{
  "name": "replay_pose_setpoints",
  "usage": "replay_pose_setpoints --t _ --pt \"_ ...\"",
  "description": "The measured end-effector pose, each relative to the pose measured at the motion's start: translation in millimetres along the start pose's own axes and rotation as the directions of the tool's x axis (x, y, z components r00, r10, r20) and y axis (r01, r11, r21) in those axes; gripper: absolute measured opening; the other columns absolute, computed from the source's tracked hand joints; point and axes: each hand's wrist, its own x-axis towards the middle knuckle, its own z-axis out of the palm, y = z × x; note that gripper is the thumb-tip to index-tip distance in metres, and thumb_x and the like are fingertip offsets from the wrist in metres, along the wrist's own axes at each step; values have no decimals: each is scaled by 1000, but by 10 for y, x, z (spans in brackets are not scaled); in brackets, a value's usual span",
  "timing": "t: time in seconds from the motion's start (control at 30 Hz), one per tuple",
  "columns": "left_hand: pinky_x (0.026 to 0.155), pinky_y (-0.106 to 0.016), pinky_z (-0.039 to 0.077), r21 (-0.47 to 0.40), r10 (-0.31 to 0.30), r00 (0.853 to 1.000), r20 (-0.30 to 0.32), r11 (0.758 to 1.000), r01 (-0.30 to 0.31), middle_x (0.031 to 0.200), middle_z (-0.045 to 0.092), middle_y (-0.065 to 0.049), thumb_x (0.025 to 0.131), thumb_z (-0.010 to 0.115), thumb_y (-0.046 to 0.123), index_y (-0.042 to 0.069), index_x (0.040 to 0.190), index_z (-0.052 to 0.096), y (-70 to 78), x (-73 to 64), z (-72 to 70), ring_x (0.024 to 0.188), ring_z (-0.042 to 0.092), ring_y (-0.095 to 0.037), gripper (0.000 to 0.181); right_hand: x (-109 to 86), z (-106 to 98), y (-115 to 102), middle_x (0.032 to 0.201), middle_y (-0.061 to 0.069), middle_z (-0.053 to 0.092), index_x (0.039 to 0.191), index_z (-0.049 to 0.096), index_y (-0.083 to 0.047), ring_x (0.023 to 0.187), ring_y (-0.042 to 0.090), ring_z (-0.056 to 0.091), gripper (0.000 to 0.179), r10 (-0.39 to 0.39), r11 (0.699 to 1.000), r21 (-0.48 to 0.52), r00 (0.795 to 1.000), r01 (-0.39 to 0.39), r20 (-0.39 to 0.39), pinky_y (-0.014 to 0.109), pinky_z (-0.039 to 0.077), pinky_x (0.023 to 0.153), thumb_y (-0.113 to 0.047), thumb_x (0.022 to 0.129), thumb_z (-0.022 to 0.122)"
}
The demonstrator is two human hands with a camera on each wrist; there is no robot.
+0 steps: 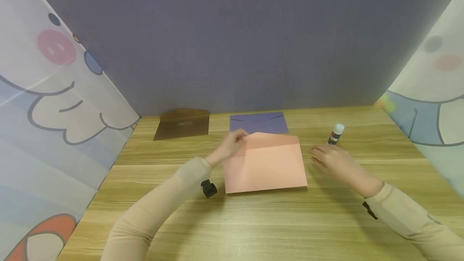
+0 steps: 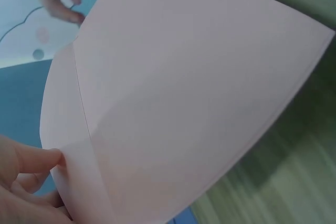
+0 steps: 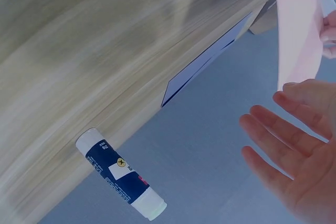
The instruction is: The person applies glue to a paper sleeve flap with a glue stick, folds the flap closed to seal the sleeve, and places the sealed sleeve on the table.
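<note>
A pink envelope (image 1: 268,170) with its flap raised is held up over the table, tilted. My left hand (image 1: 229,147) pinches it at the flap's left end, thumb on the near face in the left wrist view (image 2: 26,182). Just off the envelope's right edge is my right hand (image 1: 335,163), its fingers loosely bent and nothing between them. In the right wrist view its thumb overlaps the envelope's edge (image 3: 299,30). Beyond the right hand stands a glue stick (image 1: 336,133) with a white cap and dark label, upright on the table.
A purple envelope (image 1: 258,122) lies behind the pink one, near the back wall (image 1: 246,43). To its left is a brown envelope (image 1: 184,127) with its flap open. Cartoon-printed panels (image 1: 72,132) border the wooden table (image 1: 261,224) on both sides.
</note>
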Motion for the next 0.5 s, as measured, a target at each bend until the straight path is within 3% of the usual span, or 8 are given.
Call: replay_pose_setpoints --t 0.07,0.1,0.27,0.33,0.5 --pt "82 -37 46 -1 1 1000 14 1000 -1 98 58 -19 89 47 0 -2 103 57 -19 -2 50 94 55 -31 18 3 7 5 82 16 63 86 63 5 68 28 61 64 -6 1000 -5 1000 5 -15 37 52 59 -37 95 16" --pt "82 -36 46 3 7 1000 19 1000 -7 98 58 -18 89 48 -1 -2 103 58 -30 -3 73 94 55 -30 17 5 9 4 81 15 63 85 63 5 68 28 61 65 -7 1000 -7 1000 7 -20 37 52 59 -38 94 14" --pt "87 -38 45 10 -1 998 62 1000 0 108 57 -18 89 48 0 -2 104 58 -97 -15 185 104 52 -31 18 3 20 -3 80 14 62 84 63 5 67 28 60 65 -9 1000 3 999 9 -35 37 51 57 -37 95 15" --pt "87 -39 44 11 -17 997 79 1000 16 112 56 -19 89 47 0 -2 105 57 -117 -18 222 104 52 -31 19 -1 29 -1 80 13 62 84 63 4 69 28 60 58 -12 1000 17 999 13 -37 38 51 59 -35 96 22" --pt "73 -30 47 41 -51 993 104 998 47 101 59 -18 89 48 1 -3 106 57 -165 -12 291 82 55 -22 20 -3 79 2 79 14 62 82 63 5 70 29 60 58 -29 999 31 998 31 -49 40 51 61 -34 97 22"
